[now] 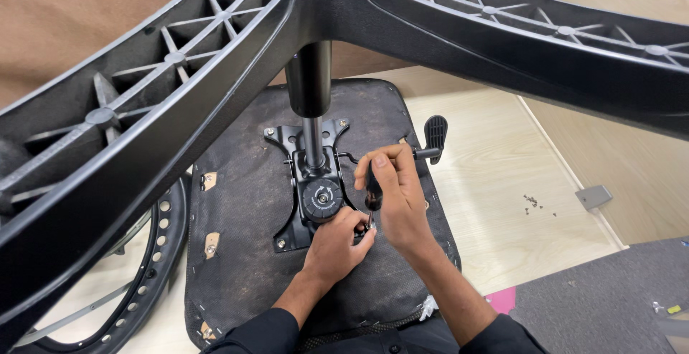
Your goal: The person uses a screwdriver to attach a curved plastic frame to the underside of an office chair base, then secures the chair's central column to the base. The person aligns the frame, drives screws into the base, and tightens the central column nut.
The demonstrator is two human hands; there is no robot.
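Near the lower edge of the upturned seat underside, two bare hands meet at the front right corner of the black metal mechanism plate bolted to its middle. The left hand lies low, its fingers curled and pressed together on a small fastener point at that plate corner; what they pinch is hidden beneath the fingertips. The right hand stands just above and beside it, fingers wrapped tight around the dark handle of a screwdriver, whose long axis runs nearly upright, tilted slightly toward the wearer, tip pointing down into the gap between the two hands. The tip and the screw it meets cannot be made out. The right hand is therefore the nearer to the tool's working end from above, the left from below and the plate side. Just left of the hands sits a round tension knob, and behind it the gas lift column rises toward the camera. A paddle-shaped lever juts toward the seat's right edge. Farther off, the ribbed star base spreads across the top of the view, its arms cut off by the edges. A perforated black ring lies on the floor at left; loose screws dot the pale floor at right.
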